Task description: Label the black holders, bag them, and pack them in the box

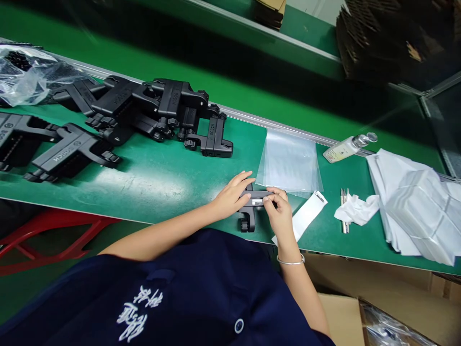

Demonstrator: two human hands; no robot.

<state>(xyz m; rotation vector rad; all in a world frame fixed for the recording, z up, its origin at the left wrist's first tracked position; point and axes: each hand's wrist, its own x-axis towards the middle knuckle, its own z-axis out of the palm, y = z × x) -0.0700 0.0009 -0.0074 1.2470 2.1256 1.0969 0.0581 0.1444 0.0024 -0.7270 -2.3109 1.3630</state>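
Observation:
A black plastic clamp bracket point(247, 214) lies on the green bench right in front of me, with a small white label point(257, 202) on its upper face. My left hand point(232, 196) holds the bracket's left end, thumb over the face and fingers stretched across the far side. At the label's right end, my right hand point(279, 207) is closed, thumb and forefinger pinched together at the label's edge. Part of the bracket's right end is hidden under the right hand. Beside that hand lies a white label strip point(309, 215).
Several similar black brackets marked BOSCH point(72, 150) are piled to the left. Clear plastic bags point(290, 161) lie beyond my hands. Rightward are a pump bottle point(342, 150), pens point(344, 226), a crumpled tissue point(356, 210) and stacked white bags point(418, 211). A red stool point(54, 233) stands below left.

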